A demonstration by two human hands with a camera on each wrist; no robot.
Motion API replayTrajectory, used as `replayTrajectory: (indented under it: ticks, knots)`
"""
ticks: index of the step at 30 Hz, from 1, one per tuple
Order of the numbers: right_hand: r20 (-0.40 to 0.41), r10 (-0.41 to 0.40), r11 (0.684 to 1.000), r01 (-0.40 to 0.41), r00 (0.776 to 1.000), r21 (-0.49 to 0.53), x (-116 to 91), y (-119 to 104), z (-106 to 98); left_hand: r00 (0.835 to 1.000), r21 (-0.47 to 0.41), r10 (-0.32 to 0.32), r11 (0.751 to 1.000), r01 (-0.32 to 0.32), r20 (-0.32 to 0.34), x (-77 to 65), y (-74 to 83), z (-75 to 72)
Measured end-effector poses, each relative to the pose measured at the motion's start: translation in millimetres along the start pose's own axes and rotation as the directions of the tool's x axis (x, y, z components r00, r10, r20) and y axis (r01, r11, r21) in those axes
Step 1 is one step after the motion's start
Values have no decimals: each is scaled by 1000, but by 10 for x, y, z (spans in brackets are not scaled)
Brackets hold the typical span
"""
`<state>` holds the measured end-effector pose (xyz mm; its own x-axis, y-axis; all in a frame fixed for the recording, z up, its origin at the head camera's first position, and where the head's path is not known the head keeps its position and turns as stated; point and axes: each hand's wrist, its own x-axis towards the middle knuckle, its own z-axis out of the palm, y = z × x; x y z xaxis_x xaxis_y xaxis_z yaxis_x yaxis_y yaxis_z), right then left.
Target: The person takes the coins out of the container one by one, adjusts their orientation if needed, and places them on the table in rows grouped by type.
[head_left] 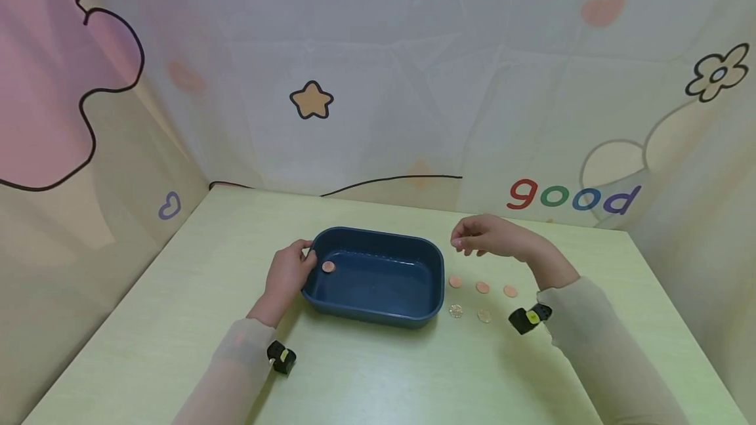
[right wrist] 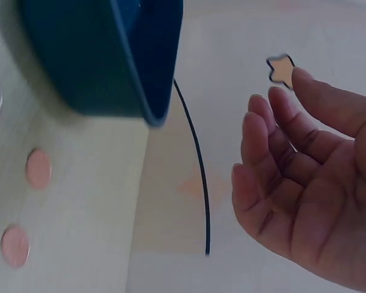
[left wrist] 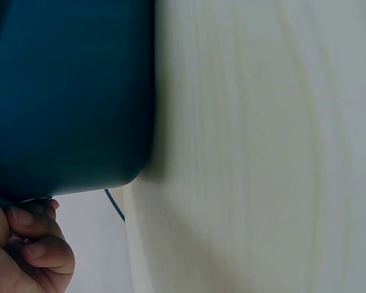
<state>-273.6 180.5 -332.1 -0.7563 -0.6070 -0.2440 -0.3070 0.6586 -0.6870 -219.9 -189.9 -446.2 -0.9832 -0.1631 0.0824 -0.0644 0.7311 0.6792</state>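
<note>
My left hand (head_left: 287,272), partly hidden, grips the blue tray (head_left: 384,284); right of the tray, my relaxed right hand (head_left: 493,236) hovers near discs (head_left: 482,287), details indistinct

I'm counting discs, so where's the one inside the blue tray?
In the head view, the pinkish disc lies inside the blue tray, near its left end, just right of the left hand.

head: soft, even light | left wrist: dim tub (left wrist: 73,97), diffuse shadow | right wrist: slight blur
</note>
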Motion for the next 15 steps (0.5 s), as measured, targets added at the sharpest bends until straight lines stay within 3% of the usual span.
replayTrajectory:
  ticks: [10, 15]
  knots:
    - [-6, -54, 994, 53, 999, -94, 713, -473, 271, 1000, 8, -9, 1000, 8, 7, -8, 11, -7]
    - [10, -74, 987, 75, 997, -144, 1003, -605, 402, 1000, 3, -5, 1000, 5, 3, -10, 8, -5]
